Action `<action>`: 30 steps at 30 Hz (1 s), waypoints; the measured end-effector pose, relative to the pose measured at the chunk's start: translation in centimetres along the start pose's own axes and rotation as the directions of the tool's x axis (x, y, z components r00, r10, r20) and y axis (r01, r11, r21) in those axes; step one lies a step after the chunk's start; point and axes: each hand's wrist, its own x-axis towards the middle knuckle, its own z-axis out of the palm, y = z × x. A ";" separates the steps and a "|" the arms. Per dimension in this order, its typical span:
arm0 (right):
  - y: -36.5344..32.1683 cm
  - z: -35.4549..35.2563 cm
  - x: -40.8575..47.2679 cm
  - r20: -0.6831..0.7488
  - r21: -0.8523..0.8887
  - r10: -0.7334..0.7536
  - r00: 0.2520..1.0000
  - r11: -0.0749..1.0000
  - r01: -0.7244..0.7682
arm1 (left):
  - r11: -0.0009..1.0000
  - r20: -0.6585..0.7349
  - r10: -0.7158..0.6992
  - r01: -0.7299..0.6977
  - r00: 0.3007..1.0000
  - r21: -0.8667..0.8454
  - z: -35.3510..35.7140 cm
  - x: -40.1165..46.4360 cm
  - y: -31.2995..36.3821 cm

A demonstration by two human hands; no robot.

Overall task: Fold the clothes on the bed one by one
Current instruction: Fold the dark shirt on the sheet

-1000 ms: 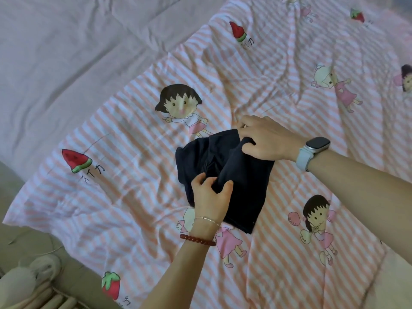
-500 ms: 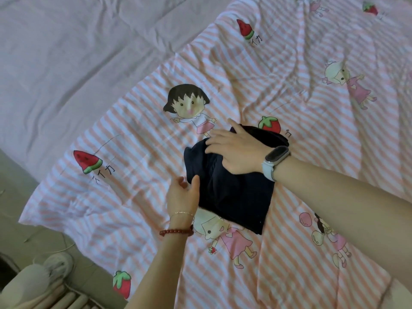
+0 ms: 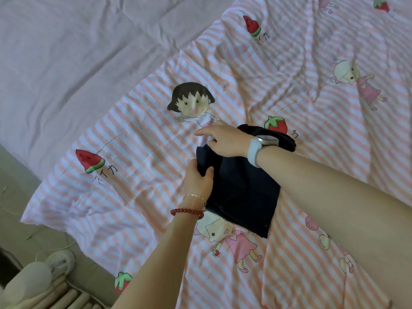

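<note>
Quilt [image 3: 138, 139] (pink-striped, cartoon-printed) over lilac sheet [image 3: 66, 52]

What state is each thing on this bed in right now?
dark garment: folded into a compact bundle, lying on the sheet.
left hand: gripping the garment's left edge.
right hand: resting on the garment's top, fingers extended.
striped sheet: spread, wrinkled.

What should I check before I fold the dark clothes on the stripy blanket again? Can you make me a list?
1. Left hand grips the dark garment at its left edge: ok.
2. Right hand holds the top: cannot tell, fingers look loose.
3. Garment lies flat: not ok, top end is bunched.
4. Garment lies fully on the striped blanket: ok.
5. Other clothes waiting: cannot tell, none in view.
</note>
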 end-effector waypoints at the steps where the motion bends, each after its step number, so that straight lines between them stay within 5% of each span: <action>1: -0.2 -0.2 0.5 0.067 -0.001 0.014 0.998 1.000 -0.013 | 0.998 -0.005 0.063 -0.063 0.998 0.028 0.0 -0.2 -0.3; 5: -0.6 -1.3 1.2 0.184 0.029 0.038 0.982 0.999 -0.044 | 0.974 -0.048 0.216 -0.212 0.975 0.078 -0.6 -0.5 -1.2; 8: 0.0 -2.0 0.9 0.198 0.016 0.005 0.980 1.000 -0.009 | 0.991 -0.053 0.131 -0.130 0.990 0.008 -1.1 -0.3 -1.5; 12: 0.8 -2.4 0.5 0.034 0.085 -0.054 0.998 0.995 0.051 | 0.990 0.072 -0.027 0.017 0.997 0.139 -1.7 -0.2 -2.3; 14: 1.0 -2.4 0.4 -0.039 0.129 -0.042 0.998 0.991 0.047 | 0.972 0.029 0.020 -0.027 0.999 0.233 -1.8 -0.7 -2.8; 18: 0.9 -2.0 0.0 -0.124 0.262 0.016 0.992 0.965 0.017 | 0.984 -0.217 0.142 -0.115 0.966 0.135 -1.9 -2.0 -3.3; 21: 1.3 -1.6 -0.5 -0.209 0.329 0.016 0.978 0.943 0.055 | 0.948 -0.200 0.273 -0.228 0.941 0.223 -1.4 -2.6 -3.1; 25: 2.1 -1.2 -2.3 -0.155 -0.064 -0.147 0.977 0.988 0.139 | 0.800 -0.057 0.511 -0.450 0.858 0.397 -0.9 -3.3 -2.7; 30: 3.7 0.0 -5.9 0.094 -0.534 -0.328 0.940 0.780 0.326 | 0.689 0.082 0.629 -0.603 0.773 0.401 -1.5 -2.7 -3.1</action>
